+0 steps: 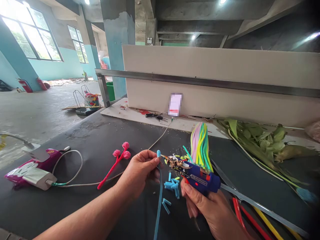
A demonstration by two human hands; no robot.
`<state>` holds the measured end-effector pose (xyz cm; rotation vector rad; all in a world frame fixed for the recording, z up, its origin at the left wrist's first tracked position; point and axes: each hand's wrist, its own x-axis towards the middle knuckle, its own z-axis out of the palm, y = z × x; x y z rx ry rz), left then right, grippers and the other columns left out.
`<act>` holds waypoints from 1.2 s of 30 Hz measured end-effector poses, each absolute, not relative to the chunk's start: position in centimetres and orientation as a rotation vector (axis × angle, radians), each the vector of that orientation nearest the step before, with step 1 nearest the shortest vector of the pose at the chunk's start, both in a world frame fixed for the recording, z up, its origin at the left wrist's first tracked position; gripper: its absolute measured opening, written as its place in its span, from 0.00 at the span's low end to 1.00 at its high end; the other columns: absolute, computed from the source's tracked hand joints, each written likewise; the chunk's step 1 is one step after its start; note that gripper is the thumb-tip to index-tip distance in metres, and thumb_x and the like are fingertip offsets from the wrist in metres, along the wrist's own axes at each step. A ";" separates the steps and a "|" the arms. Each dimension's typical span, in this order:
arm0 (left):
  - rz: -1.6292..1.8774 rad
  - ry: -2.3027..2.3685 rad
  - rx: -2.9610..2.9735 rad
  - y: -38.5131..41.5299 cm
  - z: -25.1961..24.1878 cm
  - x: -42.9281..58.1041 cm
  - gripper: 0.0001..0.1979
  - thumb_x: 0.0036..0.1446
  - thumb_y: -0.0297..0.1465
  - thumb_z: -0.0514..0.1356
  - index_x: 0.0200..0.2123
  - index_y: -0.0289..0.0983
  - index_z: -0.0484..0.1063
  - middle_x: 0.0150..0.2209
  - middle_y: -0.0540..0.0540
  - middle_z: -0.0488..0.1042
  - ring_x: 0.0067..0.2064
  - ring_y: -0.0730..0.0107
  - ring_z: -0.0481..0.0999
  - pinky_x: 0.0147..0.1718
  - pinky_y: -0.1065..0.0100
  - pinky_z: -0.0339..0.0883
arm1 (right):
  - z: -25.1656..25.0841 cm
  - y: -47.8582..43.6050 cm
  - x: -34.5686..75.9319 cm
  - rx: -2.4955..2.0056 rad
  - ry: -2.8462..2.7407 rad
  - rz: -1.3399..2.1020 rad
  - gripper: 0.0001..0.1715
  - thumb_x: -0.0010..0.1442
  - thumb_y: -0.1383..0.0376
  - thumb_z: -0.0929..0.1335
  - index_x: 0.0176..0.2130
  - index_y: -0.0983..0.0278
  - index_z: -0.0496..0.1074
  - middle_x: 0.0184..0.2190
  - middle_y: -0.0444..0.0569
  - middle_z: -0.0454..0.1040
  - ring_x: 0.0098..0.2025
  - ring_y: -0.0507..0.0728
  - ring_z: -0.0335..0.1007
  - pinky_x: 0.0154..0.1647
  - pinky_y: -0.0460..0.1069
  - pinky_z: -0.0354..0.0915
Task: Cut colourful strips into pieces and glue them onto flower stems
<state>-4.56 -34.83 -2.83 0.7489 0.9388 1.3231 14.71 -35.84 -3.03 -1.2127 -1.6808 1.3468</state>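
My left hand point(140, 168) pinches a long blue pipe cleaner point(159, 203) near its top, where a small blue tuft point(158, 153) sits. The stem hangs down toward the front edge of the view. My right hand point(206, 203) is wrapped round a blue glue gun point(201, 178), whose nozzle points left at the tuft, very close to it. Brown crusted glue or debris covers the front of the gun, and a red light glows on its side. Below the nozzle, several short blue pipe cleaner pieces point(172, 186) lie on the dark table point(82, 206).
A red stem with pink blossoms point(121, 153) lies to the left, beside a purple power strip point(22, 175) and a white cable. Behind the gun is a bundle of coloured pipe cleaners point(200, 143). Leaves point(265, 140), a metal strip point(265, 198) and red and yellow stems are at right.
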 end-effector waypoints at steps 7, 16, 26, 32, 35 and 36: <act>1.320 0.930 0.745 -35.0 -2.7 -4.6 0.11 0.47 0.33 0.64 0.28 0.34 0.66 0.23 0.51 0.70 0.19 0.81 0.65 0.17 0.76 0.63 | -2.6 -36.0 14.4 -1.243 -1.644 1.332 0.22 0.56 0.50 0.65 0.23 0.64 0.67 0.13 0.40 0.62 0.18 0.50 0.61 0.23 0.45 0.60; 1.323 0.926 0.737 -34.9 -2.8 -4.6 0.11 0.47 0.33 0.64 0.29 0.34 0.66 0.23 0.51 0.71 0.19 0.81 0.66 0.17 0.75 0.64 | -2.8 -36.0 14.5 -1.258 -1.622 1.357 0.23 0.55 0.48 0.65 0.22 0.64 0.67 0.13 0.40 0.61 0.19 0.51 0.60 0.23 0.46 0.58; 1.326 0.930 0.750 -34.9 -2.6 -4.7 0.10 0.48 0.32 0.64 0.28 0.34 0.65 0.23 0.51 0.71 0.18 0.81 0.66 0.17 0.76 0.64 | -2.5 -36.1 14.3 -1.268 -1.610 1.325 0.23 0.54 0.49 0.66 0.20 0.64 0.65 0.13 0.40 0.62 0.18 0.50 0.60 0.22 0.46 0.58; 1.326 0.926 0.761 -35.0 -2.8 -4.6 0.11 0.47 0.33 0.64 0.28 0.34 0.65 0.24 0.50 0.72 0.19 0.80 0.66 0.17 0.75 0.64 | -2.6 -36.2 14.4 -1.281 -1.638 1.304 0.24 0.54 0.48 0.66 0.19 0.63 0.64 0.13 0.41 0.62 0.19 0.51 0.61 0.24 0.47 0.58; 1.328 0.927 0.756 -35.0 -2.7 -4.6 0.11 0.46 0.33 0.65 0.28 0.34 0.65 0.24 0.51 0.72 0.18 0.80 0.66 0.17 0.76 0.64 | -2.6 -36.2 14.3 -1.262 -1.627 1.333 0.24 0.53 0.48 0.66 0.19 0.63 0.63 0.13 0.40 0.62 0.18 0.51 0.61 0.23 0.47 0.58; 1.328 0.928 0.754 -35.0 -2.7 -4.6 0.12 0.46 0.33 0.65 0.28 0.34 0.65 0.23 0.50 0.72 0.18 0.80 0.66 0.17 0.76 0.63 | -2.5 -36.2 14.3 -1.264 -1.617 1.337 0.24 0.53 0.48 0.66 0.18 0.62 0.63 0.13 0.40 0.62 0.18 0.51 0.61 0.23 0.47 0.59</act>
